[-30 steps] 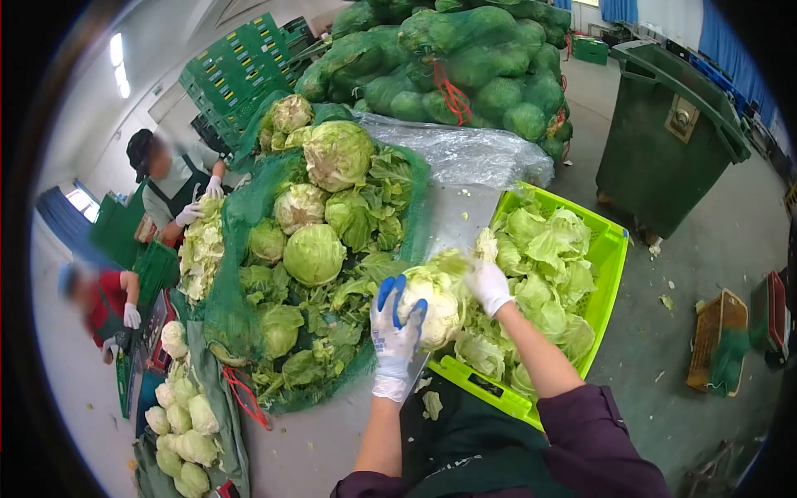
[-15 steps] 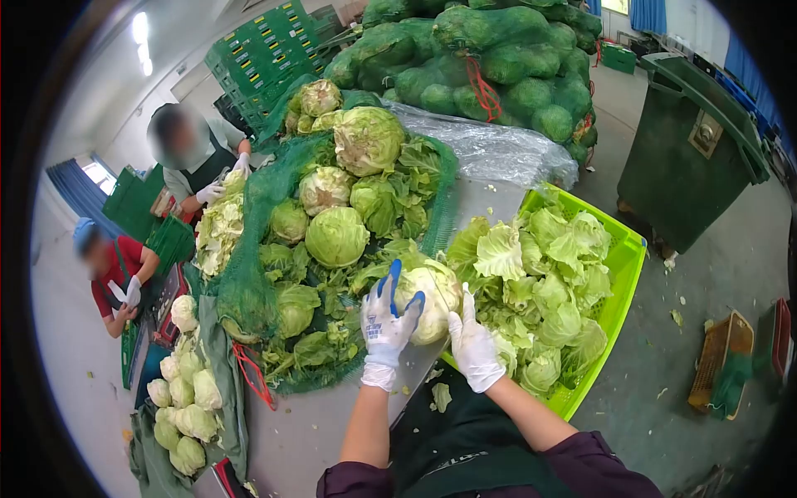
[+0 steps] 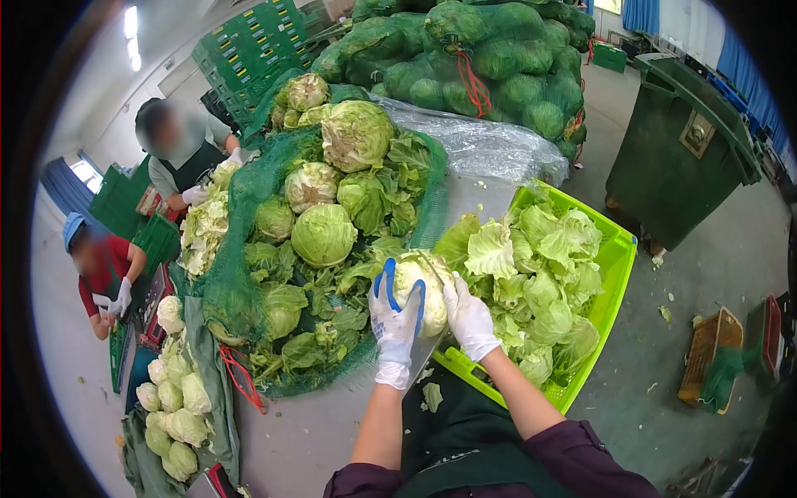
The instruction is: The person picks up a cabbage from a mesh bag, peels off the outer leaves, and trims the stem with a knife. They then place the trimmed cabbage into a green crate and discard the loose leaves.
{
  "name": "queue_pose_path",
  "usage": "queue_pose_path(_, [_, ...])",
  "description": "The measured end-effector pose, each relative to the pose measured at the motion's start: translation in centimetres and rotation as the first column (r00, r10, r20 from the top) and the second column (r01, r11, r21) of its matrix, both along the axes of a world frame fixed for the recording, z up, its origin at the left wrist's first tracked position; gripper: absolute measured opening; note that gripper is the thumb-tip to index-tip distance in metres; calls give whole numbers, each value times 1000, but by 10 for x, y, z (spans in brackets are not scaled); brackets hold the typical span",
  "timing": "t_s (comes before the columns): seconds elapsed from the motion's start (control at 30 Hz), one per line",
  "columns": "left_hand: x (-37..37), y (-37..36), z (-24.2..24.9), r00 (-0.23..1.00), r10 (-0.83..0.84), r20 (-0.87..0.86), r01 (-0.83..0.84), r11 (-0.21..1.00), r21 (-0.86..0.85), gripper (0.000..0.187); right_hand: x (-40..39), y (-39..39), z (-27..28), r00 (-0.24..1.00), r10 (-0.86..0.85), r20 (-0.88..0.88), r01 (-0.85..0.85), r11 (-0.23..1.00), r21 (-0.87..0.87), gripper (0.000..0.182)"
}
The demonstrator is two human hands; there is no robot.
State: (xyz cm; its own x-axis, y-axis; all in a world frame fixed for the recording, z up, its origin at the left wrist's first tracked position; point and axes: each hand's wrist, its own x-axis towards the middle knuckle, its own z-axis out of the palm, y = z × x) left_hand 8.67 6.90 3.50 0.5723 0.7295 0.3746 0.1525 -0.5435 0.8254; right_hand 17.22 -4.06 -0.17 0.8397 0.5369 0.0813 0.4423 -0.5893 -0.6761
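A pale green cabbage head [image 3: 419, 280] is held up between both of my gloved hands at the table's edge. My left hand [image 3: 393, 319], in a white glove with blue fingertips, grips its left side. On its right side rests my right hand [image 3: 470, 319] in a white glove, fingers wrapped around it. Just to the right stands a lime-green crate [image 3: 613, 274] piled with loose outer cabbage leaves [image 3: 540, 274]. To the left lies a heap of untrimmed cabbages [image 3: 324, 232] on green netting.
Two other people in white gloves work at the left by trimmed cabbages [image 3: 174, 415]. Net sacks of cabbages [image 3: 473, 58] are stacked behind, with green crates [image 3: 249, 50]. A dark green wheeled bin [image 3: 681, 141] stands right; a small basket [image 3: 706, 357] sits on the floor.
My right hand came back from the leaf crate onto the cabbage's right side. The cabbage has been turned and lifted slightly between both hands.
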Motion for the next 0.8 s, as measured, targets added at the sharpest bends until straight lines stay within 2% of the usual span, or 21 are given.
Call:
queue_pose_path(0.07, [-2, -4, 2, 999, 16, -45, -12, 996, 93, 65, 29, 2, -38, 976, 7, 218, -50, 980, 190, 51])
queue_pose_path(0.13, [-14, -5, -7, 1000, -30, 9, 29, 996, 85, 66, 59, -5, -57, 989, -69, -132, 83, 991, 108, 52])
queue_pose_path(0.17, [-19, -1, -14, 996, -80, 48, 76, 994, 76, 67, 71, -6, -60, 989, -68, -130, 84, 989, 118, 52])
queue_pose_path(0.2, [-23, 5, -24, 996, -77, 41, 74, 994, 79, 67, 80, -7, -65, 970, -9, -245, 39, 992, 118, 54])
queue_pose_path(0.23, [-28, 11, -38, 983, -123, 139, 134, 988, -73, 69, 81, -7, -69, 932, 51, -358, -10, 993, 117, 56])
queue_pose_path(0.27, [-35, 16, -44, 957, -151, 246, 206, 955, -214, 70, 78, -8, -61, 930, 57, -363, -16, 993, 116, 56])
queue_pose_path(0.3, [-41, 18, -21, 979, -197, 57, 201, 977, -76, 73, 74, -12, -40, 955, -37, -295, 43, 999, 12, 58])
queue_pose_path(0.33, [-40, 18, -19, 979, -192, 62, 196, 978, -70, 73, 68, -15, -15, 969, -125, -213, 109, 990, -86, 62])
queue_pose_path(0.4, [-36, 14, -17, 926, -213, 313, 319, 884, -342, 75, 29, -28, 39, 991, -111, -72, 120, 982, 143, 73])
queue_pose_path(0.43, [-33, 15, -20, 926, -241, 290, 324, 903, -283, 74, 17, -21, 41, 991, -112, -74, 121, 982, 142, 73])
queue_pose_path(0.5, [-32, 14, -19, 933, -268, 239, 322, 919, -227, 73, 0, -10, 42, 992, 25, 124, -68, 933, 354, 85])
queue_pose_path(0.53, [-30, 14, -19, 938, -289, 192, 321, 933, -164, 72, 4, -8, 42, 993, 16, 119, -58, 934, 353, 85])
queue_pose_path(0.57, [-31, 14, -21, 930, -281, 236, 334, 914, -231, 70, 14, -2, 42, 990, 125, -65, -109, 971, 212, 87])
queue_pose_path(0.6, [-30, 15, -18, 929, -286, 235, 339, 913, -227, 70, 22, 5, 41, 944, 204, -258, -188, 979, 83, 89])
queue_pose_path(0.63, [-33, 16, -14, 936, -288, 200, 331, 915, -230, 69, 24, 10, 36, 961, 198, -192, -174, 975, 136, 78])
queue_pose_path(0.67, [-37, 16, -14, 944, -287, 162, 320, 917, -239, 67, 31, 15, 27, 960, 197, -200, -173, 976, 133, 78])
queue_pose_path(0.7, [-40, 21, -23, 952, -293, 89, 300, 951, -80, 66, 45, 22, 16, 859, 270, -434, -133, 938, 321, 71])
queue_pose_path(0.73, [-42, 19, -26, 952, -293, 86, 300, 950, -85, 66, 58, 30, 2, 698, 370, -613, -39, 875, 483, 63])
queue_pose_path(0.77, [-45, 18, -27, 955, -293, 45, 291, 955, 52, 66, 67, 41, -17, 808, 330, -488, -33, 853, 521, 56])
queue_pose_path(0.8, [-48, 16, -29, 958, -288, 4, 282, 941, 187, 66, 72, 46, -19, 805, 329, -493, -32, 855, 518, 56])
